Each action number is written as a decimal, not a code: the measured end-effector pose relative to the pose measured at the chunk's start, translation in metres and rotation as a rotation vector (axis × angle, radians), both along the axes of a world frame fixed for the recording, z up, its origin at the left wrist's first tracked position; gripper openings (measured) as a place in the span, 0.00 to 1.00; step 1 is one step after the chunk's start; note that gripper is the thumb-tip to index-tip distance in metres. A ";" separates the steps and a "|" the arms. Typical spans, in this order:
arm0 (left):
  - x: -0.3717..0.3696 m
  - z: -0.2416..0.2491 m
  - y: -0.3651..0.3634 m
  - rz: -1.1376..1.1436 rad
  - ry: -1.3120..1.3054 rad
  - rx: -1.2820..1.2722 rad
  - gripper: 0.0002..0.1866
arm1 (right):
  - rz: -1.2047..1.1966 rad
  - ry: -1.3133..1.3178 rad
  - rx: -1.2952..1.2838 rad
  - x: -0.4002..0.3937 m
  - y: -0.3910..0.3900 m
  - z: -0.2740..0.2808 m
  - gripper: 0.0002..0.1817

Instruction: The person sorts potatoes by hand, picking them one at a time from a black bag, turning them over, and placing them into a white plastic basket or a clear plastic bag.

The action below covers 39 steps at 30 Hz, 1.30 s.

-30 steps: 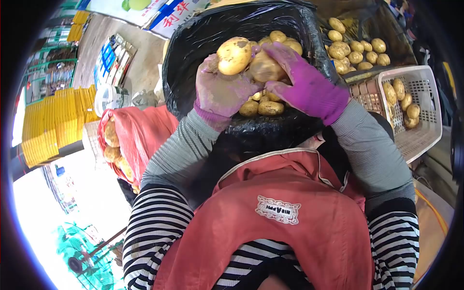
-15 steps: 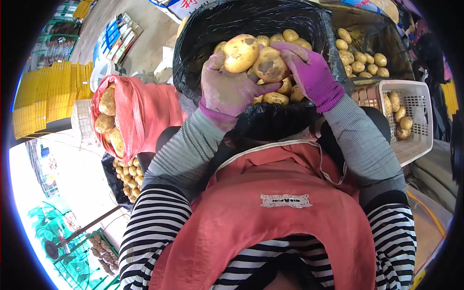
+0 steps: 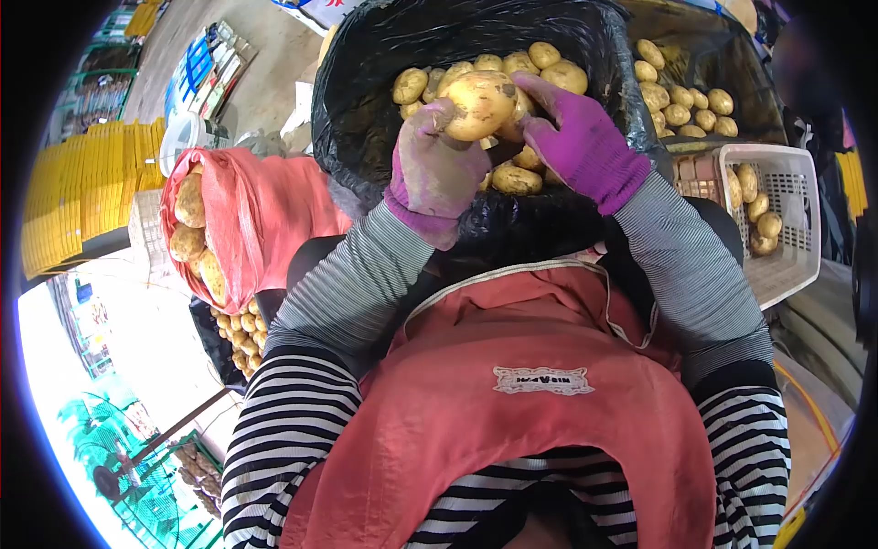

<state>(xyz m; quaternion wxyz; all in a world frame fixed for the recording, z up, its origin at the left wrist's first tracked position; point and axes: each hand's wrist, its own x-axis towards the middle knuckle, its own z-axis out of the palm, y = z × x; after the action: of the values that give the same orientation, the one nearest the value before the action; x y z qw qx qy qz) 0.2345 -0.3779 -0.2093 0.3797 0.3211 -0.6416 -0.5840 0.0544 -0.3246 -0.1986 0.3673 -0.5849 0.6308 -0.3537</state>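
Note:
My left hand [image 3: 437,169], in a dirty purple glove, is closed on a large pale potato [image 3: 477,104]. Across from it, my right hand [image 3: 582,139], gloved in purple, grips another potato [image 3: 515,123], mostly hidden behind the large one. Both hands are above a container lined with black plastic [image 3: 366,101]. Inside it lie several loose potatoes [image 3: 517,179], some behind and some below the held ones.
A red mesh sack of potatoes [image 3: 274,206] stands at the left. To the right are a white plastic basket [image 3: 800,220] with potatoes and a dark-lined container [image 3: 745,82] holding more. Yellow crates [image 3: 87,188] stand far left.
The large potato has shifted right and down, now covering much of the other held one. My left hand has moved slightly right. More potatoes show at the container's left.

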 end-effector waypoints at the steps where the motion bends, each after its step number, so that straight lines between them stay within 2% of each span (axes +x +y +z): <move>1: 0.001 0.001 0.000 -0.035 -0.055 -0.006 0.20 | -0.007 -0.022 0.023 -0.002 0.000 0.001 0.27; 2: 0.005 0.005 -0.001 -0.071 -0.109 -0.013 0.20 | -0.015 -0.045 0.046 -0.004 0.000 0.001 0.26; 3: 0.006 0.010 -0.001 -0.107 -0.164 -0.021 0.20 | -0.015 -0.005 -0.034 -0.008 -0.002 -0.004 0.25; 5: 0.000 0.024 0.002 -0.062 0.288 0.535 0.22 | -0.013 0.075 -0.196 -0.016 -0.005 -0.017 0.25; 6: -0.001 0.027 0.003 -0.035 0.518 0.811 0.23 | -0.010 0.047 -0.165 -0.016 -0.004 -0.015 0.25; 9: 0.011 0.016 -0.001 -0.118 0.371 0.558 0.26 | 0.019 -0.025 -0.126 -0.014 0.000 -0.013 0.25; 12: 0.013 0.016 0.005 -0.066 -0.010 0.107 0.26 | 0.070 -0.058 -0.191 -0.009 0.006 -0.024 0.26; 15: 0.012 0.006 0.008 -0.093 -0.108 -0.062 0.22 | 0.101 -0.068 -0.168 -0.004 0.009 -0.021 0.27; 18: 0.011 -0.001 0.002 -0.120 0.557 0.838 0.26 | 0.126 -0.089 -0.054 -0.006 0.009 -0.006 0.29; 21: 0.012 -0.003 0.003 -0.076 0.429 0.752 0.30 | 0.126 -0.015 -0.055 -0.005 0.010 -0.005 0.29; 23: 0.008 0.003 0.007 -0.097 0.523 0.833 0.31 | 0.137 0.093 -0.101 -0.008 0.011 -0.008 0.30; 27: 0.010 0.017 -0.001 -0.247 0.649 0.952 0.30 | 0.127 0.070 -0.233 -0.016 0.005 -0.019 0.29; 28: 0.009 0.021 -0.006 -0.259 0.635 0.893 0.32 | 0.097 0.070 -0.268 -0.015 0.006 -0.016 0.28; 31: 0.017 0.019 -0.023 -0.407 0.911 1.091 0.33 | 0.073 -0.029 -0.292 -0.009 0.005 0.004 0.26; 32: 0.019 0.021 -0.024 -0.380 0.917 1.104 0.33 | 0.072 -0.081 -0.285 -0.008 0.005 0.009 0.25; 35: 0.021 0.012 -0.026 -0.436 1.153 1.219 0.34 | 0.075 0.053 -0.367 -0.006 0.004 0.003 0.26; 38: 0.023 0.010 -0.029 -0.346 0.940 1.144 0.38 | 0.092 0.093 -0.408 -0.005 0.003 -0.004 0.29; 39: 0.022 0.010 -0.029 -0.345 0.939 1.133 0.37 | 0.100 0.007 -0.368 -0.003 0.003 -0.003 0.30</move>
<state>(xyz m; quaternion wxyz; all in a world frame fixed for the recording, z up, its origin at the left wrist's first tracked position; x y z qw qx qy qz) 0.2564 -0.4070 -0.1990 0.2931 0.0794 -0.0552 -0.9512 0.0513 -0.3213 -0.2012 0.2690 -0.6740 0.5270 -0.4422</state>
